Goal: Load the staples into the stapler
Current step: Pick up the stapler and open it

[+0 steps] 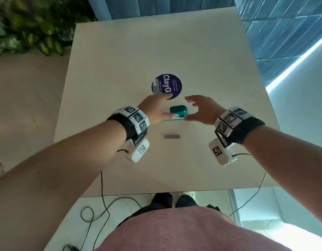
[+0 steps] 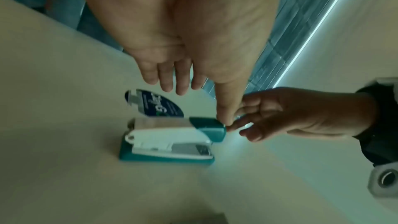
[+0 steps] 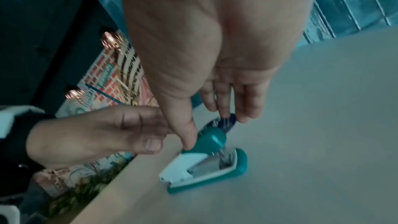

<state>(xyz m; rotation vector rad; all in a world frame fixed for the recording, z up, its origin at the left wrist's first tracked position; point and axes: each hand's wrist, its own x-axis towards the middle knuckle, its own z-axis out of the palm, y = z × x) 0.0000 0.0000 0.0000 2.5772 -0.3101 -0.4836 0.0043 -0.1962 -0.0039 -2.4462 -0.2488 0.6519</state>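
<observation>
A teal and white stapler lies on the pale table. Its teal top is tilted up over the white body, and the metal magazine shows underneath. My left hand reaches in from the left with straight fingers, its thumb touching the teal top. From the right comes my right hand, fingers spread beyond the stapler and thumb tip against the same teal top. A grey strip of staples lies loose on the table, nearer to me than the stapler.
A round dark-blue sticker is stuck to the table just behind the stapler. Green plants stand past the table's far left corner. Black cables trail over the floor by the near edge.
</observation>
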